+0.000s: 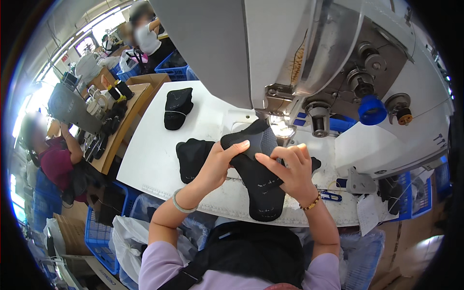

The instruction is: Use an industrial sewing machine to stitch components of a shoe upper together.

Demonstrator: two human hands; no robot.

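Observation:
Under the needle area of a white sewing machine (208,43) lies a black fabric piece (253,174), shaped like a shoe upper, with a grey mesh patch and pale stitch marks. My left hand (215,166) grips its left edge, thumb on top and fingers hidden beneath. From the right, my right hand (295,174) pinches the fabric, thumb and forefinger near the patch, other fingers curled. The piece's lower end hangs toward me over the table's front part. To the left lies a stack of black pieces (194,158), partly behind my left hand.
A tied black bundle (178,108) sits farther back on the white table (145,154). Blue thread clippers (330,195) and a paper slip (369,212) lie right. Blue crates (104,237) stand beside the table. At left, a person (60,159) sits by another machine.

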